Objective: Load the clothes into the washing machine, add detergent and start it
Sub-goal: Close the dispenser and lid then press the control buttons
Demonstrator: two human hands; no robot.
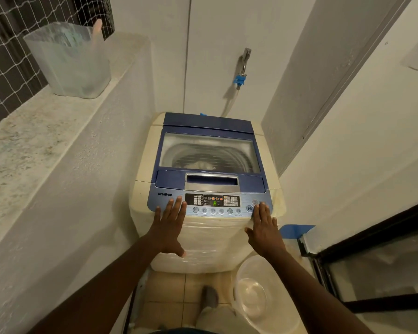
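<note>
The washing machine [206,189] stands in a narrow alcove with its blue lid [209,150] shut; pale clothes [198,165] show dimly through the lid's window, down in the drum. On the control panel [212,204] at the machine's front edge, a green figure glows and several orange lamps are lit, so the power appears to be on. The left hand [170,225] lies flat, fingers spread, at the panel's left end, holding nothing. The right hand [264,229] is also open and empty, its fingertips [261,205] at the panel's right end, just beside the start/pause button [249,208]. Loading looks finished; starting seems the step in hand. Next comes one firm press on that button, if it is not already pressed. Whether detergent went in cannot be told.
</note>
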